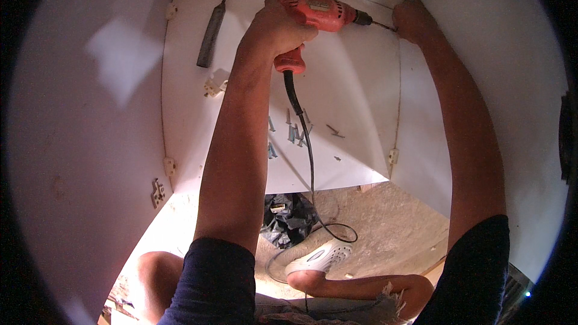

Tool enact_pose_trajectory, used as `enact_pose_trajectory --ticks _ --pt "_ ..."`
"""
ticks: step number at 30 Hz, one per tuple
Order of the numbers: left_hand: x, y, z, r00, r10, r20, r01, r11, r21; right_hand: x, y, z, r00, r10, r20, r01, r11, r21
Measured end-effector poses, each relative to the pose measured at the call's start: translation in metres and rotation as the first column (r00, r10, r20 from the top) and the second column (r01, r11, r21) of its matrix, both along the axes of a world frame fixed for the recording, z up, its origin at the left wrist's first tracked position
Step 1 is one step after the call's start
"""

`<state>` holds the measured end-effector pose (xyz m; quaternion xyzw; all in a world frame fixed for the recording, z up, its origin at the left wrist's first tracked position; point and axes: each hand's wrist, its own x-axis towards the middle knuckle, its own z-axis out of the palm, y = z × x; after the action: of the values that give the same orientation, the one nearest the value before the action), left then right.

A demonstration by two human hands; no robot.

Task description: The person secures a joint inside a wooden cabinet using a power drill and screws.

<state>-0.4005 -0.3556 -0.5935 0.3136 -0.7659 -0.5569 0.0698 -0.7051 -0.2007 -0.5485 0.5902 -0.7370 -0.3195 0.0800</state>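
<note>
My left hand [280, 27] is wrapped round the grip of a red corded power drill [319, 12], held sideways. Its long bit [384, 26] points right and reaches the right side panel. At the bit's tip is my right hand [415, 21], its fingers curled against that panel; what they hold, if anything, is hidden. A black cord [310, 150] hangs from the drill's handle. On the white board below lie several loose screws [293, 134], white plastic fittings [212, 88] partly behind my left forearm, and a dark-handled screwdriver [211, 35].
White panels rise on the left [90, 144] and right [500, 72] of the board [355, 102]. Small white corner fittings [170, 166] sit along the seams. A metal hinge plate [158, 192] is on the left panel. Below are a black plastic bag [286, 222] and my white shoe [319, 257].
</note>
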Motion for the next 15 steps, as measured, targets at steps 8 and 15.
enact_pose_trajectory --ticks 8,15 --pt "-0.023 0.02 -0.031 0.964 0.262 -0.043 -0.265 0.945 -0.192 -0.008 0.002 -0.005 1.0 -0.012 0.026 0.013 0.999 -0.044" --pt "-0.024 0.014 -0.02 0.986 0.166 -0.001 -0.163 0.966 -0.201 -0.007 0.004 -0.004 0.999 0.046 0.02 -0.044 0.993 -0.109"
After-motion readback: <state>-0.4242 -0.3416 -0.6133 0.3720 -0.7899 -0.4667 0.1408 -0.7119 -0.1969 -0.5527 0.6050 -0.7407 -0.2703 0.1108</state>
